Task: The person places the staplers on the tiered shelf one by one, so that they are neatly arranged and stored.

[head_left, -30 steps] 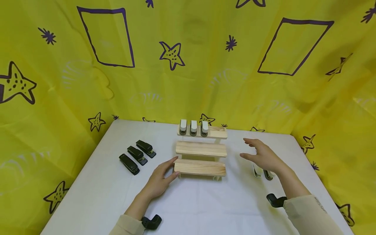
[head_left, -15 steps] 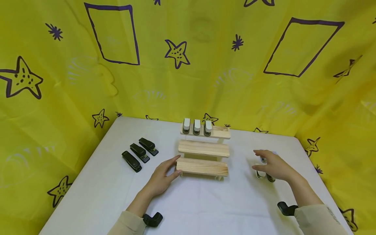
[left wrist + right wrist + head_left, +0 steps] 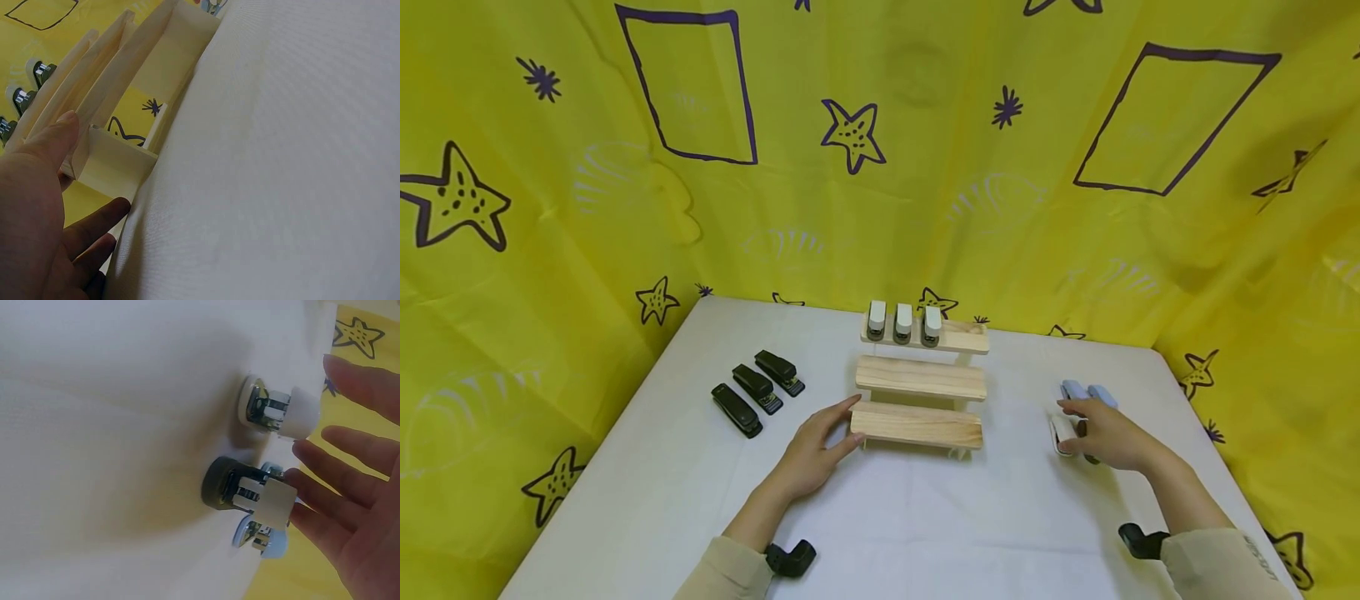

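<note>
A three-tier wooden rack (image 3: 917,425) stands mid-table, with white-topped staplers (image 3: 903,323) lined up on its top tier. My left hand (image 3: 811,454) pinches the left end of the lowest tier, thumb at the front and a finger behind; its other fingers stretch out below. On the right, my right hand (image 3: 1112,435) hovers over a small group of staplers, fingers spread and fairly straight. Nearest it are a white stapler (image 3: 299,412) and a dark-based stapler with a white top (image 3: 275,503). Light-blue staplers (image 3: 1102,395) stand just behind, partly covered by the hand.
Three black staplers (image 3: 747,392) lie in a slanted row on the white table (image 3: 925,525), left of the rack. A yellow curtain (image 3: 910,217) with dark star drawings surrounds the table at the back and sides.
My right hand has moved right and down onto the stapler group, its fingertips now at the white stapler. My left hand keeps its place on the rack. The head view has shifted slightly.
</note>
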Action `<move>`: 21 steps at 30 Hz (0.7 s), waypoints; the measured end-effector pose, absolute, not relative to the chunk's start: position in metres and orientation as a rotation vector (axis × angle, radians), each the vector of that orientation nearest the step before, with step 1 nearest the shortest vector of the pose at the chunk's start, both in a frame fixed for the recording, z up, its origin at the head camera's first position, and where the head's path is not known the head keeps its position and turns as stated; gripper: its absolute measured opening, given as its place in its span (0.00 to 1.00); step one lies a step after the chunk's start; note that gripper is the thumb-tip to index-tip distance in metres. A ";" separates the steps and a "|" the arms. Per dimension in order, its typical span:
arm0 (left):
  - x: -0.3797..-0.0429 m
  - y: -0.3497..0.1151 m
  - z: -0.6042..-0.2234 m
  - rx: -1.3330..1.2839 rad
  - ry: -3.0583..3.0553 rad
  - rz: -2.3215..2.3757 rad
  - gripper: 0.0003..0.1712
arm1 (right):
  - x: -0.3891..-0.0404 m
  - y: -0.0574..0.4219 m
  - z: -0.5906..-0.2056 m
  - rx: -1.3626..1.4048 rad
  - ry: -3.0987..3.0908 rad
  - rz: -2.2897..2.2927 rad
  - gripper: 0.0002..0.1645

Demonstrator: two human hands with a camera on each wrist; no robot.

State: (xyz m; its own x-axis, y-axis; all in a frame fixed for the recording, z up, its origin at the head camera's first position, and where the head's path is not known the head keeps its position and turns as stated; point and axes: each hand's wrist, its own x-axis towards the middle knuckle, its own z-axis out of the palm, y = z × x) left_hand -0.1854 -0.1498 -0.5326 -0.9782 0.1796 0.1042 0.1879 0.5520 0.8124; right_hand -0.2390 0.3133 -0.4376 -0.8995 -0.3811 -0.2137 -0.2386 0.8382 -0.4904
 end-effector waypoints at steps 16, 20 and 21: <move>-0.184 -0.149 -0.530 -0.302 -2.776 -1.455 0.37 | -0.242 0.318 -0.449 -0.448 2.727 -0.588 0.45; -0.184 -0.149 -0.531 -0.294 -2.782 -1.443 0.37 | -0.243 0.317 -0.449 -0.438 2.724 -0.583 0.45; -0.184 -0.149 -0.531 -0.293 -2.783 -1.442 0.37 | -0.244 0.317 -0.450 -0.442 2.725 -0.584 0.45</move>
State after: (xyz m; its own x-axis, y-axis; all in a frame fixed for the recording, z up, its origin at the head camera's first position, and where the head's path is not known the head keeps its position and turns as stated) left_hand -0.1837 -0.1491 -0.5308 -0.9827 0.1674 0.0792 0.1613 0.5633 0.8104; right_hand -0.2436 0.3169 -0.4495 -0.9014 -0.3601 -0.2403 -0.2299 0.8685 -0.4391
